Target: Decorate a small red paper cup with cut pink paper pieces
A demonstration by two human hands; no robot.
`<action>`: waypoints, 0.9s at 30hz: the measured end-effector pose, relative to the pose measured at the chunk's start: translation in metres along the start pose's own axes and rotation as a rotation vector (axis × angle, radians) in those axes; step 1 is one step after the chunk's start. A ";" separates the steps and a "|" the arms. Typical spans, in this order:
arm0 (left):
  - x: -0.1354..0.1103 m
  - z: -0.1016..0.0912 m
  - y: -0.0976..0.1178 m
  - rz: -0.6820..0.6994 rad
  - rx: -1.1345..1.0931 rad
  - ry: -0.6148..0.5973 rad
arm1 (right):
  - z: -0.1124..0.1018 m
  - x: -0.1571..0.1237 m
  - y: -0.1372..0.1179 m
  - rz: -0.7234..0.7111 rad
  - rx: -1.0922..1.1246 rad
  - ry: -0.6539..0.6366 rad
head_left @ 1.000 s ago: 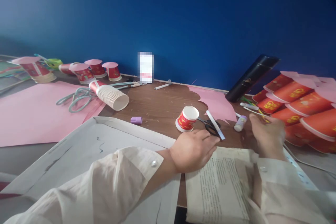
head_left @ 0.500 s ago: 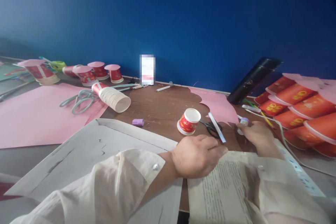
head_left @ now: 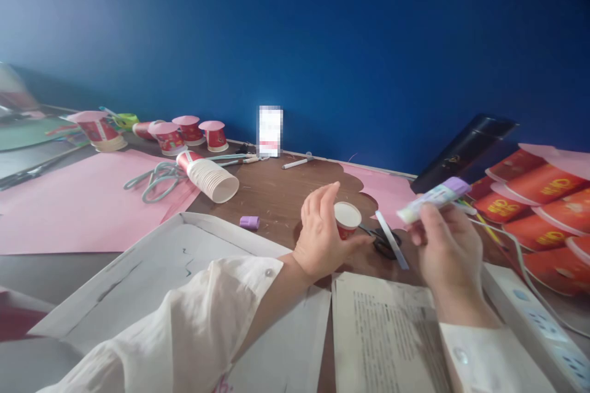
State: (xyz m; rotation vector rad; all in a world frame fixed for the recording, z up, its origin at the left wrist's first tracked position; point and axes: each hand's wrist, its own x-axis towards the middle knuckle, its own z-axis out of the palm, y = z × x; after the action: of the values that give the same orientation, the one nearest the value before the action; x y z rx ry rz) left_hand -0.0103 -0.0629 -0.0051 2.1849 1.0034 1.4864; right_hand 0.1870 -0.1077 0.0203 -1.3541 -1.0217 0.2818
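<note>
My right hand (head_left: 449,252) is closed round a glue stick (head_left: 433,199), raised above the table. Its purple end points up to the right, its pale end down to the left. My left hand (head_left: 320,236) curves at the near left side of a red paper cup (head_left: 348,216), thumb and fingers spread apart. The cup stands with its white opening upward, partly hidden by that hand; whether they touch is unclear. Right of the cup lie black-handled scissors (head_left: 383,244) and a white strip (head_left: 391,239). A purple cap (head_left: 249,222) rests on the table to the left.
A stack of paper cups (head_left: 209,178) lies beside a pale cord (head_left: 157,181) and pink paper (head_left: 92,202). Printed pages (head_left: 382,331) and a power strip (head_left: 539,313) are in front. Red cups (head_left: 544,181) are piled at right, near a black cylinder (head_left: 465,150).
My right hand has lifted the glue stick from the table's right side. My left hand has moved left and up to the cup, its fingers opening. The view has shifted slightly.
</note>
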 end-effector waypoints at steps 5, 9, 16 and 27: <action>0.001 0.001 -0.001 -0.175 -0.042 -0.124 | 0.017 -0.019 -0.011 0.039 0.079 -0.129; 0.003 0.000 0.000 -0.295 -0.087 -0.178 | 0.021 -0.024 -0.011 0.040 0.088 -0.179; 0.004 -0.001 0.002 -0.324 -0.101 -0.224 | 0.028 -0.028 -0.011 -0.007 0.105 -0.229; 0.006 -0.004 0.005 -0.331 -0.091 -0.254 | 0.026 -0.029 -0.012 -0.003 0.002 -0.241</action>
State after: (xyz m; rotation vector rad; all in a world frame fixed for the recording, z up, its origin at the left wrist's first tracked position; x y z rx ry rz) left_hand -0.0106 -0.0628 0.0035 1.9657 1.1177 1.0563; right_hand 0.1472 -0.1141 0.0153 -1.3383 -1.2225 0.4524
